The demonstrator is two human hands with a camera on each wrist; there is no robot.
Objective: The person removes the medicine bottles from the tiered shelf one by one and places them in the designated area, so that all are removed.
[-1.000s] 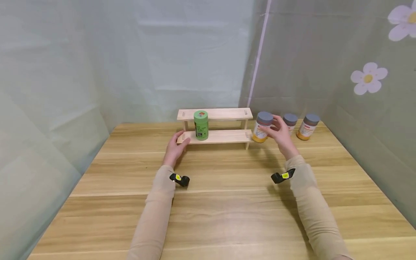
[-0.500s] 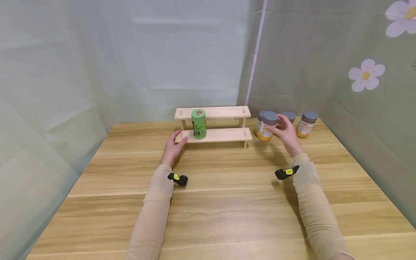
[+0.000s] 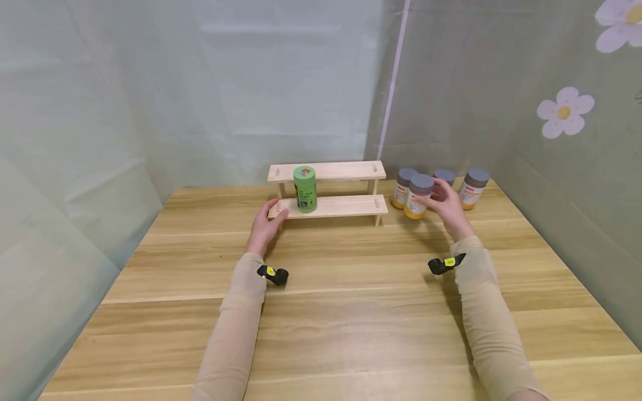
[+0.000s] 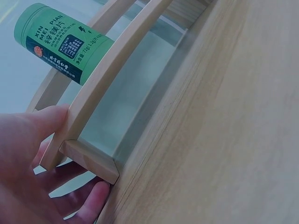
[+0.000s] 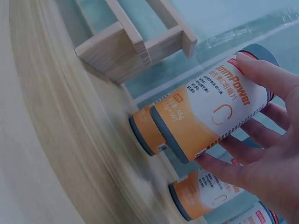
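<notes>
My left hand [image 3: 264, 225] grips the left end of a two-tier wooden rack [image 3: 346, 206]. In the left wrist view the thumb lies on the lower shelf board, with curled fingers below by the leg. A green pill bottle [image 3: 305, 189] with a green lid stands upright on that lower board, near the hand. To the rack's right, my right hand [image 3: 448, 209] holds a supplement bottle [image 3: 416, 206], white and orange with a grey lid, between thumb and fingers. In the right wrist view this bottle [image 5: 212, 105] appears lifted off the table, slightly tilted.
Several matching bottles stand behind the held one: one at its left [image 3: 402, 195], one partly hidden by the right hand [image 3: 444, 177], and one farther right [image 3: 473, 189]. A wood-grain table [image 3: 351, 312] extends in front. Cloth curtains [image 3: 281, 83] hang close behind the rack.
My right hand has moved right with its bottle, away from the rack, uncovering another bottle behind it. My left hand keeps its hold on the rack. The head view has shifted slightly.
</notes>
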